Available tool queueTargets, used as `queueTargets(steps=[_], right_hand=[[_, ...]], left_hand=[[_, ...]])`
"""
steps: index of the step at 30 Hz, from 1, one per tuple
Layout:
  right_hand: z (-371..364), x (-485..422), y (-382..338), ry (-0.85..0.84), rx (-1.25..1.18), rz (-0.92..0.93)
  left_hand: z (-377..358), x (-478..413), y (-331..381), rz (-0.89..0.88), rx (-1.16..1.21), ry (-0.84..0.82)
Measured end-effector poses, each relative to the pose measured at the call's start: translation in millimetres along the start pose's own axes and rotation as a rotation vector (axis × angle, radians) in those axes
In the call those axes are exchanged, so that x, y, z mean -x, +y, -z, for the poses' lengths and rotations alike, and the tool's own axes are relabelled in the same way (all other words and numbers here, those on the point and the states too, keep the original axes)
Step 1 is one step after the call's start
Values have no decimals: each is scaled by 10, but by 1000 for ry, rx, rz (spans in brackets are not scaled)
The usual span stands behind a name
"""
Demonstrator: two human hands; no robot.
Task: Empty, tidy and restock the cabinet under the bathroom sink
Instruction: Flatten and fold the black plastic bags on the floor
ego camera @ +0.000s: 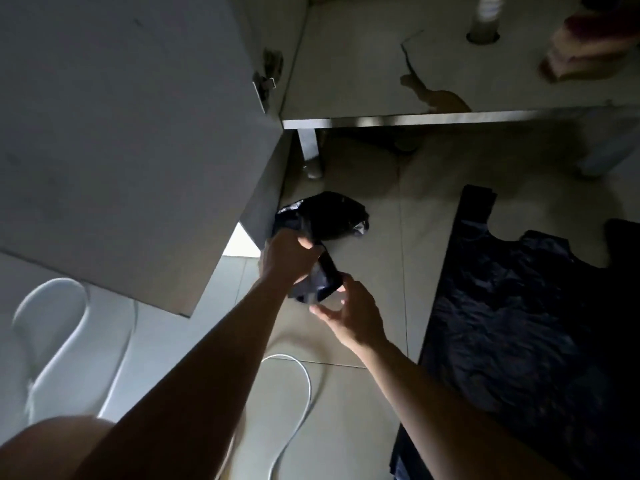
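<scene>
The under-sink cabinet (363, 91) stands open, its grey door (131, 140) swung out at the left. Its floor is stained, with a drain pipe (485, 19) at the back. On the tiled floor below, my left hand (287, 258) grips a crumpled black plastic bag (332, 216) near the door's lower corner. A twisted strip of that bag runs down to my right hand (349, 313), whose thumb and fingers pinch its lower end.
A second black plastic bag (519, 323) lies spread flat on the floor at the right. Folded cloths (585, 53) sit in the cabinet's back right corner. A white cable (301, 382) loops on the tiles. A white chair (52, 327) is at the left.
</scene>
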State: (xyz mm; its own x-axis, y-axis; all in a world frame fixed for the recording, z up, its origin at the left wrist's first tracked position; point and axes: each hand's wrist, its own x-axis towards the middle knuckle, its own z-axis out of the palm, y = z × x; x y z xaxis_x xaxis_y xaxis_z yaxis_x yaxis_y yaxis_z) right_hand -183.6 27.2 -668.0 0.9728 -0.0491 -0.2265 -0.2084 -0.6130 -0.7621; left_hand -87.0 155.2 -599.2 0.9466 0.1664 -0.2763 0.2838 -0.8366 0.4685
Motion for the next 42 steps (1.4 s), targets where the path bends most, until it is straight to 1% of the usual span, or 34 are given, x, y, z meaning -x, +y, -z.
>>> queueTargets(steps=[3, 5, 7, 10, 11, 12, 13, 14, 15, 17, 19, 21, 22, 23, 26, 27, 29, 32, 35, 36, 38, 40, 42], right_hand=[[98, -80, -138, 214, -172, -25], [306, -158, -260, 295, -215, -6], [605, -209, -431, 319, -231, 88], [1061, -327, -642, 246, -287, 121], [1193, -384, -690, 232, -315, 115], [1352, -441, -757, 210, -363, 92], [1483, -477, -822, 167, -448, 66], [1646, -496, -915, 115, -545, 37], [1776, -495, -1000, 60, -630, -5], [2045, -450, -1158, -7, -715, -77], [2317, -421, -1255, -9, -745, -65], [2575, -383, -1343, 55, -736, -34], [2706, -361, -1376, 93, -725, -17], [2853, -328, -1421, 122, -722, 9], [3315, -169, -1593, 175, -713, 101], [3466, -115, -1630, 198, -705, 128], [3756, -13, -1657, 263, -683, 160], [4124, 99, -1609, 403, -587, 213], [4350, 181, -1507, 472, -464, 295], [4384, 220, -1511, 464, -413, 325], [4453, 247, -1511, 462, -286, 369], [4504, 312, -1563, 463, -203, 377], [4561, 369, -1601, 474, -140, 403]], left_hand=[[335, -51, 180, -103, 126, 12], [582, -95, 311, -142, 172, 63], [814, -111, 442, -168, 202, 128], [1058, -125, 654, -175, 192, 190], [1123, -126, 709, -172, 227, 164], [1181, -121, 786, -185, 314, 94], [1213, -85, 837, -201, 409, -20], [1244, -26, 920, -247, 449, -131], [1228, 27, 963, -303, 393, -219], [1127, 103, 1053, -398, 266, -324], [1031, 159, 1150, -435, 229, -392], [955, 144, 1220, -458, 215, -411], [920, 125, 1255, -474, 212, -393], [914, 133, 1317, -467, 192, -335], [933, 186, 1561, -487, 155, -30], [993, 249, 1663, -485, 186, 18], [1138, 370, 1853, -482, 288, 55], [1363, 411, 2049, -473, 359, 25], [1537, 469, 2282, -466, 393, -114], [1570, 532, 2381, -492, 417, -179], [1613, 710, 2663, -635, 402, -278], [1642, 928, 2967, -758, 339, -282], [1644, 1050, 3216, -831, 268, -169]])
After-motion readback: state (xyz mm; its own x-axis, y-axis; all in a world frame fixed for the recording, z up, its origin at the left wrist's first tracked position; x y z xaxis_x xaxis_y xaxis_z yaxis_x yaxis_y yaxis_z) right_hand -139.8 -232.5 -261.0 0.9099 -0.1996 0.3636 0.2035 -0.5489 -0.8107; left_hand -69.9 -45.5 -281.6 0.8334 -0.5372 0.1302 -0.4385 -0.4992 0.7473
